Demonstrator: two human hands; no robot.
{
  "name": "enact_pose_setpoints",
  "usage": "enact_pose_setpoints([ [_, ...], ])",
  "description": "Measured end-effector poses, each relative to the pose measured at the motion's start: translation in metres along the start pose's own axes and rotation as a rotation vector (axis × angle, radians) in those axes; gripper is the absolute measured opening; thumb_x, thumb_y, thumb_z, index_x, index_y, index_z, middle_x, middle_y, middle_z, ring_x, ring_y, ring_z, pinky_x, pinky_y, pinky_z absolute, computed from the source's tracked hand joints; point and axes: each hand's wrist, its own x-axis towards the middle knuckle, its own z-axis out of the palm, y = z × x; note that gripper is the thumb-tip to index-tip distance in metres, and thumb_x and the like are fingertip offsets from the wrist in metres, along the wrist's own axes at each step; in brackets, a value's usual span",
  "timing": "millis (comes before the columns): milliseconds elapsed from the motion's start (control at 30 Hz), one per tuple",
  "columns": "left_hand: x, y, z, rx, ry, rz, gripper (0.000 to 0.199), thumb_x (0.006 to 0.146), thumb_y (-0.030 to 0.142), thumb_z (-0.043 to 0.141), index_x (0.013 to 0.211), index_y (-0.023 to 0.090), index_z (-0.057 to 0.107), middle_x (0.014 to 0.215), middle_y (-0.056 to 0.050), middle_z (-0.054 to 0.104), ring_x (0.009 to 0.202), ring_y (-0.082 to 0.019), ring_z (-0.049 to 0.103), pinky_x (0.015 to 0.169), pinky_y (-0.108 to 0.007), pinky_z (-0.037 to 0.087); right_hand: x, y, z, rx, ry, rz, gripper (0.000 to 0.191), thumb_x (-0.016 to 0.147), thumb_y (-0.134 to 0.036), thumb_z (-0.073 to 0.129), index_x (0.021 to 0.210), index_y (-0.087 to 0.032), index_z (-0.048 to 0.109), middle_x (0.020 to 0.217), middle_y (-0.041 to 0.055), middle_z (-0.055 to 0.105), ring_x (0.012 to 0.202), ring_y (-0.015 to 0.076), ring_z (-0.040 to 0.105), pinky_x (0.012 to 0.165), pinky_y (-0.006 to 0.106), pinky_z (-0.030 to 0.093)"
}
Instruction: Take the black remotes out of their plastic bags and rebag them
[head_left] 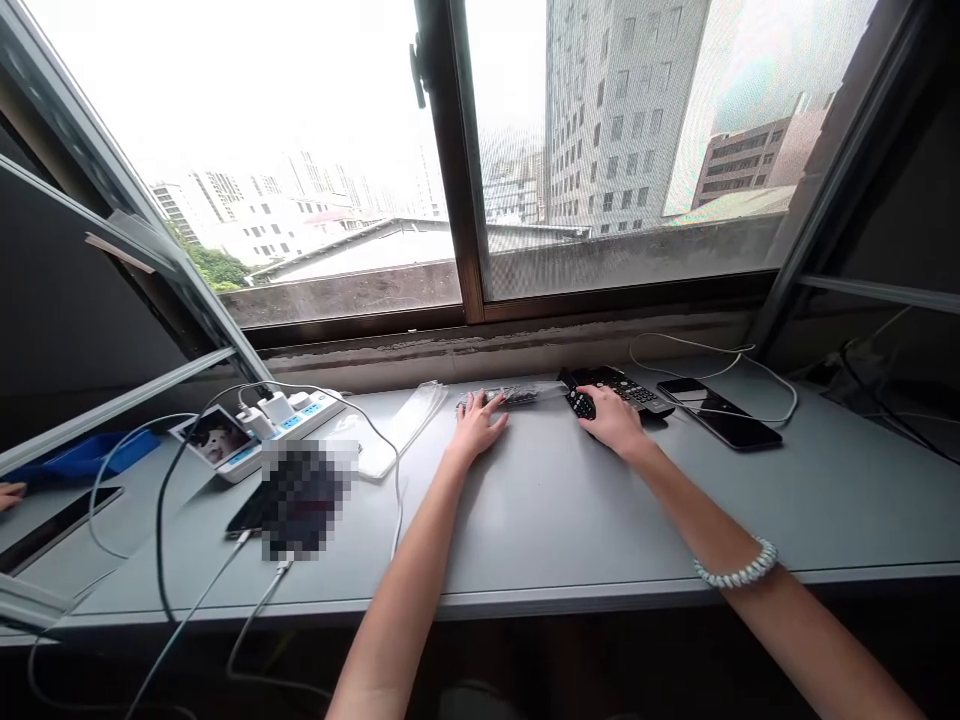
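Observation:
My left hand point(477, 428) lies with its fingers spread at the near edge of a clear plastic sleeve point(517, 393), which has something dark in or under it. My right hand point(613, 422) has its fingers bent over a black remote control point(576, 398) with pale buttons, at the right end of the sleeve. The palm hides part of this remote. Several more black remotes point(626, 388) lie together just behind and to the right of that hand.
Right of the remotes lies a dark phone point(720, 412) beside a white cable point(787, 395). On the left are a power strip point(300, 422) with chargers, flat plastic sleeves point(405, 430), a blurred-out device point(307, 500) and looping cables. Another person's hand point(10, 496) shows at far left.

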Motion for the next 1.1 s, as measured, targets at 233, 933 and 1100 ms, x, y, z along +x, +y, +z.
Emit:
enact_pose_setpoints([
  [233,-0.001,-0.01,-0.006,0.026,0.174,-0.155,0.046,0.089,0.041,0.034,0.132,0.027,0.041,0.143,-0.008,0.033,0.135,-0.027,0.02,0.109,-0.045,0.015,0.001,0.002,0.004,0.02,0.003,-0.026,0.055,0.072,-0.018,0.055,0.125,-0.025,0.046,0.111,0.008,0.055,0.096,0.0221,0.057,0.066,0.026,0.041],
  [933,-0.005,-0.005,-0.002,0.014,-0.005,-0.141,0.054,0.089,0.048,0.03,0.138,0.027,0.033,0.148,-0.009,0.022,0.137,-0.03,0.012,0.108,-0.048,0.015,0.003,-0.003,-0.001,0.099,0.129,0.051,0.051,0.088,-0.026,0.035,0.139,-0.02,0.036,0.119,0.012,0.057,0.097,0.0255,0.059,0.073,0.031,0.045],
  [1100,0.001,-0.024,-0.009,-0.017,0.116,-0.23,0.051,0.088,0.045,0.031,0.134,0.024,0.04,0.147,-0.008,0.026,0.138,-0.028,0.009,0.11,-0.047,0.01,0.0,-0.005,-0.005,0.158,0.223,0.02,0.052,0.088,-0.026,0.034,0.14,-0.023,0.033,0.124,0.0103,0.053,0.097,0.025,0.058,0.074,0.032,0.046],
])
